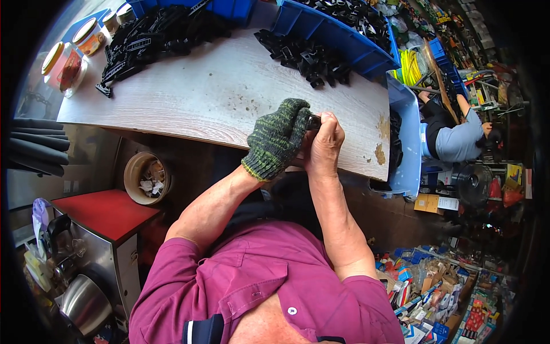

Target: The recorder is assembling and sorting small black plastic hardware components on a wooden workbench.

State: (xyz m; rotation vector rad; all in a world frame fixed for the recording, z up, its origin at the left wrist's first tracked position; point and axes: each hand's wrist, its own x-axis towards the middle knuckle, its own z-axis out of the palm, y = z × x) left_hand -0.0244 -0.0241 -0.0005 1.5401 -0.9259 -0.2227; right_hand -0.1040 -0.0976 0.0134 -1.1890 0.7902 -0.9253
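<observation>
My left hand [278, 137], in a dark green knitted glove, is closed just over the table's front edge. Bare and also closed, my right hand [324, 143] meets it, thumb on top. Between the two hands a small black plastic part [313, 122] shows; most of it is hidden by the fingers. Beyond my hands, on the pale wood-grain table [212, 103], lies a pile of small black plastic clips [309, 60]. Farther left is a larger heap of long black plastic strips [143, 43].
Blue bins [338, 37] line the table's back edge. A pale blue tub [405, 137] stands at its right end. Lidded jars [63, 66] sit at the left corner. A waste bucket [146, 178] is on the floor, near a red-topped cabinet [106, 209]. Another person [458, 137] bends down at right.
</observation>
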